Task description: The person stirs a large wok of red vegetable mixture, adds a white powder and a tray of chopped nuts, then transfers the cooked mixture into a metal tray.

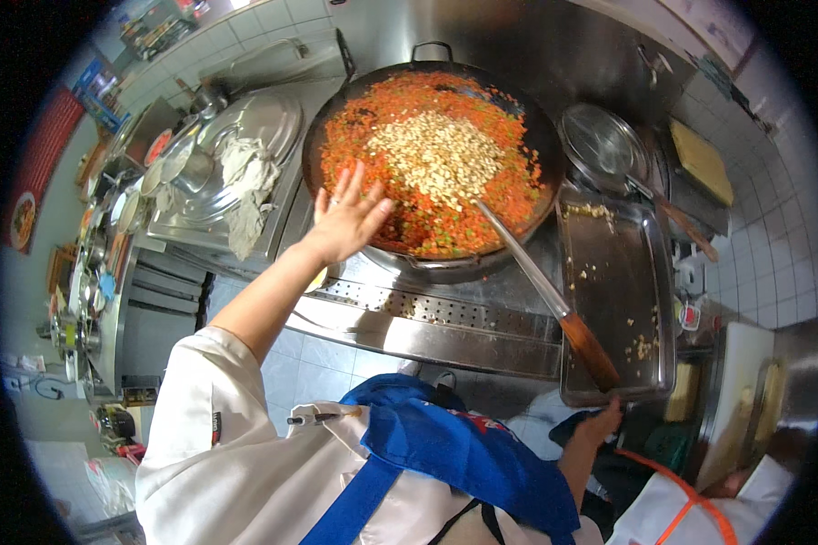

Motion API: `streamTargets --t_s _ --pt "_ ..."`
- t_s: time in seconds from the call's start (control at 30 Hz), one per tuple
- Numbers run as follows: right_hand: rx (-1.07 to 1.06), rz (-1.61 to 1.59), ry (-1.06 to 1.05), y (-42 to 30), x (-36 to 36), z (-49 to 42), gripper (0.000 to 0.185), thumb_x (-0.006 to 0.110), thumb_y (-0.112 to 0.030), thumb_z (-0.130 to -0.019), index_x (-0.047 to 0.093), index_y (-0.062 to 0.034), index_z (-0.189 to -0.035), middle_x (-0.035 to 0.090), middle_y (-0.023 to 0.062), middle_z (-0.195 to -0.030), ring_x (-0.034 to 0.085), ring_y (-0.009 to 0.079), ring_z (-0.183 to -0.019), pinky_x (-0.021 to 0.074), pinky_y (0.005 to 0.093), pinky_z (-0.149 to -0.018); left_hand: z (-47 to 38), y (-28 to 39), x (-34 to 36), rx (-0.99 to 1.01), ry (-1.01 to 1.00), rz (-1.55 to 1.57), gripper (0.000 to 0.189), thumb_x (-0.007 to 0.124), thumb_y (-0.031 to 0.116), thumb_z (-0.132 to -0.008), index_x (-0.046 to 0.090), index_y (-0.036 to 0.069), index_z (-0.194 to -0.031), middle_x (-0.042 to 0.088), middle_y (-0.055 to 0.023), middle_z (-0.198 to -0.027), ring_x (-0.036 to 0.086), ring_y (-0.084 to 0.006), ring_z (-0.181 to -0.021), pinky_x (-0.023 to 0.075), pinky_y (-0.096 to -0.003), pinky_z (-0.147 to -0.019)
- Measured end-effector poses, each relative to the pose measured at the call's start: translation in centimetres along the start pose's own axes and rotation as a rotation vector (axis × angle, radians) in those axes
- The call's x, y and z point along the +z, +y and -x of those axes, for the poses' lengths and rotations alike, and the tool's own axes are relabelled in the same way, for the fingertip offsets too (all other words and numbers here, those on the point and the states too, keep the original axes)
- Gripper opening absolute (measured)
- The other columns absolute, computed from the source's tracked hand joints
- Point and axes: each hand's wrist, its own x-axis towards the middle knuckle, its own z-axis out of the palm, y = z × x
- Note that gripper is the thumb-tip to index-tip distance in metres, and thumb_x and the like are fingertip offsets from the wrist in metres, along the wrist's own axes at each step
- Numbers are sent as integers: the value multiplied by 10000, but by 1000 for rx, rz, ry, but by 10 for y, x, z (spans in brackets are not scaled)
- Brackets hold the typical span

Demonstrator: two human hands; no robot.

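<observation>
My left hand [347, 216] is spread over the near left rim of a large black wok [315, 163], with nothing in it. The wok holds chopped red and green peppers [354, 122] with a heap of chopped pale pieces, perhaps garlic [436, 153], on top. A long-handled metal tool [525, 259] with a wooden grip leans out of the wok, its head hidden in the food. My right hand [603, 419] is at the near edge of a steel tray [603, 286], just below the wooden grip; its fingers are partly hidden. Pale bits lie in the tray.
Left of the wok are a large steel lid [266, 112], a crumpled cloth [245, 170] and a ladle [189, 167]. A round strainer [603, 143] with a wooden handle lies right. A perforated stove edge [422, 306] runs in front. Another person's white sleeve [661, 504] shows lower right.
</observation>
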Motion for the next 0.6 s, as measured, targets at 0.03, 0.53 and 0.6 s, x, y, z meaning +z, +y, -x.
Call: streamTargets --t_s 0.03,0.53,0.6 --pt "16 -127 173 -35 2 5 493 507 -242 -956 425 35 -1355 495 224 -1314 520 316 -1172 416 405 -1003 -1 4 0 -23 -64 8 703 246 601 -968 303 128 -1485 -9 -114 -1595 -16 -283 -1471 10 -527 -1143" --pt "-867 1615 -1085 -291 194 152 766 614 -82 -865 229 -270 -1500 617 266 -995 618 415 -944 498 460 -832 11 105 77 429 546 164 300 602 392 -876 475 126 -825 574 -31 -636 616 -180 -546 467 -293 -441" --pt "-859 1589 -1048 -315 191 162 727 605 -50 -866 293 -282 -1481 635 275 -948 633 410 -895 502 443 -804 11 104 76 431 533 235 286 597 387 -884 488 125 -845 568 -21 -606 613 -184 -526 465 -299 -432"
